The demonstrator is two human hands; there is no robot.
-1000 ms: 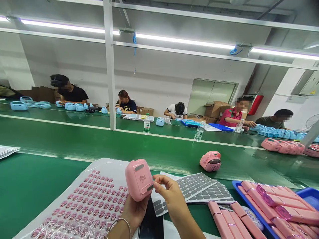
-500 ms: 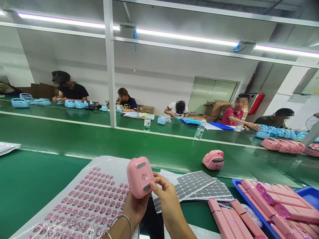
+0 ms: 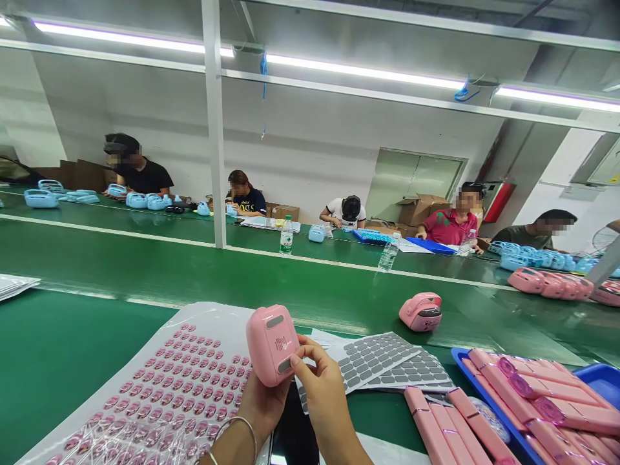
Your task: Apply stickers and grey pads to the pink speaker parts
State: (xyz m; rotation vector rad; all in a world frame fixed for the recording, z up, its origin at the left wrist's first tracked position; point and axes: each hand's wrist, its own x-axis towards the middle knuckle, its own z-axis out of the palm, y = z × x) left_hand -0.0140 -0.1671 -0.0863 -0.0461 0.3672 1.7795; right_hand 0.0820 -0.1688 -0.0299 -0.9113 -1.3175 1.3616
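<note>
My left hand [image 3: 264, 399], with a bangle at the wrist, is wrapped round a pink rounded device [image 3: 272, 342] from below. Two grey oblong pads and small printed text show on the face turned to me. At the lower pad [image 3: 285, 365], the thumb and fingers of my right hand [image 3: 317, 374] are pressed together against the device. Left of the hands lies a large sheet of pink oval stickers [image 3: 181, 381]. Sheets of grey oblong pads [image 3: 378, 355] lie to the right, partly overlapping. A dark flat object [image 3: 294, 429] is partly hidden beneath my hands.
A pink device with a handle [image 3: 420, 312] sits on the green belt [image 3: 339, 290]. Pink bars fill a blue tray [image 3: 508, 423] at right, with more bars [image 3: 448, 429] beside it. Beyond the belt are two bottles, rows of blue casings and several people seated working.
The pink device on the belt has shifted slightly right, as have some blue casings across from me. A person in a red shirt has drawn an arm back. My hands hold nearly the same pose.
</note>
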